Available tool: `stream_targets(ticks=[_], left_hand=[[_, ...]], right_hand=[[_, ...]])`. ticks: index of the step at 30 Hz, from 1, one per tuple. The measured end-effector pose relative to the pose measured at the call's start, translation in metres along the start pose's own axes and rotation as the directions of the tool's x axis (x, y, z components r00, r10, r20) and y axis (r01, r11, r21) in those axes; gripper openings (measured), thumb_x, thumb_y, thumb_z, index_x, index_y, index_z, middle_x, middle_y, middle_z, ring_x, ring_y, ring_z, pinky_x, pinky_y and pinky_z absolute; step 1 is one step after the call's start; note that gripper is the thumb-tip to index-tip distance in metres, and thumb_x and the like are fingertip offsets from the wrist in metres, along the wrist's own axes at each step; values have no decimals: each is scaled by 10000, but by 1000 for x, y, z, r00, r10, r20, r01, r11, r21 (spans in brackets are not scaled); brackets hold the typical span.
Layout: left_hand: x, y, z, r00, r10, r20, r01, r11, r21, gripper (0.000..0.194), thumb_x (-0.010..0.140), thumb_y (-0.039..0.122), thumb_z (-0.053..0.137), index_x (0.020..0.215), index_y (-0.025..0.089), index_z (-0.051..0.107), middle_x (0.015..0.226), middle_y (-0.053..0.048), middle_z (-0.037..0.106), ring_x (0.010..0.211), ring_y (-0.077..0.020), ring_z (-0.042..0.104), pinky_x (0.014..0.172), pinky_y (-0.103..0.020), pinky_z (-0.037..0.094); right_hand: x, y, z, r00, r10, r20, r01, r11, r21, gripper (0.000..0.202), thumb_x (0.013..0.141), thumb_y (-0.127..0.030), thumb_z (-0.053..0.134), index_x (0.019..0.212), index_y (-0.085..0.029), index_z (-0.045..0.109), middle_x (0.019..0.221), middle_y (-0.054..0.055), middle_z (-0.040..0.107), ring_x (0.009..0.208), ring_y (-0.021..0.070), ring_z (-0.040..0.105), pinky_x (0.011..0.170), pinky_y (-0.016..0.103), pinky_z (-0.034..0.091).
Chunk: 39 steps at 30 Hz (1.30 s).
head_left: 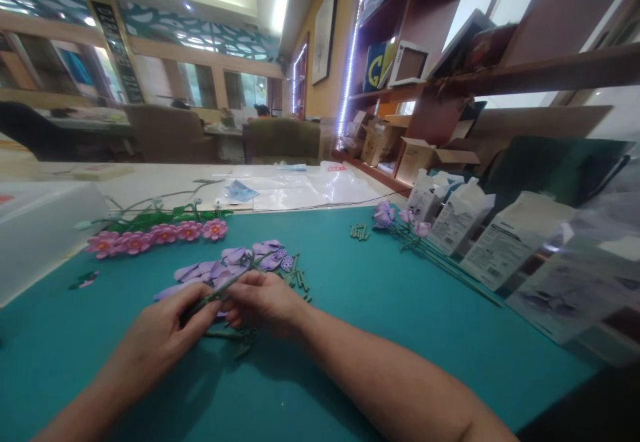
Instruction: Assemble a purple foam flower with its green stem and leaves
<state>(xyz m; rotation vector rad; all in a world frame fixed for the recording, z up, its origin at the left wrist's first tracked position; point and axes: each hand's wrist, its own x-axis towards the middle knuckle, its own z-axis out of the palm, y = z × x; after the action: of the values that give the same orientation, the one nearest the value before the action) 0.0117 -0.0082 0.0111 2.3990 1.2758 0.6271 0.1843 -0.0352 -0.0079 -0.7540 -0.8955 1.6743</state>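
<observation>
A thin green artificial flower stem [231, 282] slants up and to the right, held above the mat. My left hand [173, 329] is closed around its lower part. My right hand [267, 299] pinches at its middle with thumb and fingertips; any small part between them is hidden. Just behind the hands lies a pile of loose lilac petals [197, 271], with a perforated purple disc [287, 263] at its right edge. Short green tube pieces [300, 281] are scattered beside it. Below my hands, another dark green stem piece [243, 345] rests on the mat.
Pink artificial flowers [165, 233] lie at the back left beside a translucent bin [45, 229]. More green pieces [359, 232] and assembled lilac flowers [384, 215] sit back right, near white boxes [480, 249]. A teal mat [360, 362] covers the table; shelves [385, 95] stand behind.
</observation>
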Motion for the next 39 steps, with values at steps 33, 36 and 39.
stream_targets(ticks=[33,36,39], left_hand=[[-8,24,-16,995,40,96,7,894,-448,138,760,302,515,775,168,541,675,26,454,622,-118,408,543,-228,345],[-9,23,-16,995,48,84,-7,900,-436,155,772,321,514,771,169,540,676,24,456,622,-119,406,545,-229,339],[-9,23,-16,995,52,79,-13,901,-433,171,783,339,512,770,170,537,675,22,460,622,-120,407,550,-229,340]], right_hand=[[-11,-3,1,995,4,-104,-13,996,-91,450,545,-510,830,758,-160,645,614,-28,605,487,71,519,458,204,339],[-12,-3,1,994,0,-105,-12,994,-112,458,544,-515,830,755,-158,635,616,-25,604,490,72,511,459,205,322],[-11,-2,1,996,5,-93,-17,992,-127,451,564,-520,819,750,-162,617,626,-22,609,490,73,507,453,206,300]])
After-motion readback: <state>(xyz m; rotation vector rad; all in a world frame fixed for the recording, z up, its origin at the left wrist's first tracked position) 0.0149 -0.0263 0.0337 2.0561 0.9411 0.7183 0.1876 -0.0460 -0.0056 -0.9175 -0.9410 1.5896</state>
